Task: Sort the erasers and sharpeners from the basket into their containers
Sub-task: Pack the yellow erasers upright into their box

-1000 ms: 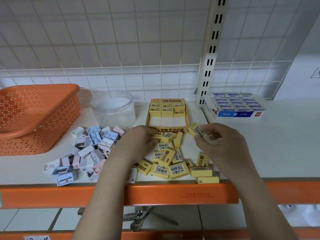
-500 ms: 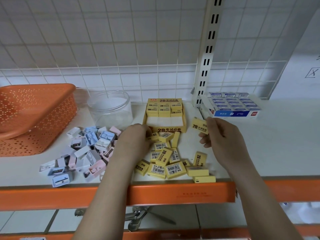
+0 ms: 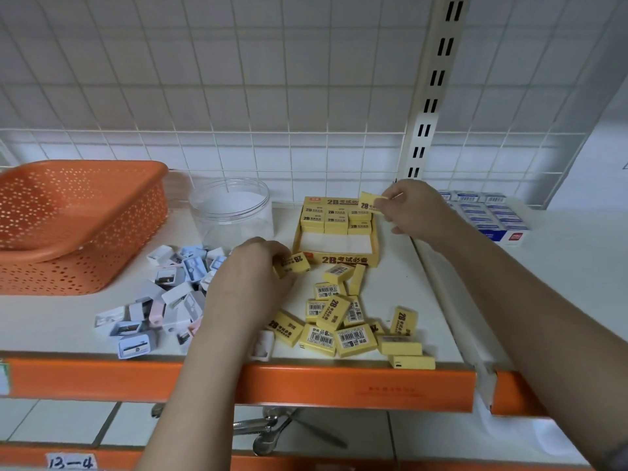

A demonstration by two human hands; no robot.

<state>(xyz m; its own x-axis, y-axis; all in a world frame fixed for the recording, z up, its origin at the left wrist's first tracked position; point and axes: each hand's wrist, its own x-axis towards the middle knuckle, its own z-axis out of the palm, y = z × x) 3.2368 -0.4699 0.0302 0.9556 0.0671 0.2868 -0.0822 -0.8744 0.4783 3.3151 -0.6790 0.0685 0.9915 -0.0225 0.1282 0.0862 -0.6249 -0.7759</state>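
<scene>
Right hand (image 3: 413, 212), pinching an eraser (image 3: 370, 201), has risen from the loose pile (image 3: 343, 321) to the yellow box (image 3: 334, 232) at 12 o'clock, so placement looks imminent, while left hand (image 3: 253, 270) grips another eraser (image 3: 294, 264).

On the shelf (image 3: 543, 300), the basket (image 3: 78, 226) sits far left, the jar (image 3: 232, 212) to its right, the eraser box (image 3: 336, 256) right of the jar. Sharpeners (image 3: 163, 300) lie before basket and jar, loose erasers (image 3: 343, 321) before the box. Another box (image 3: 489, 215) stands back right.
</scene>
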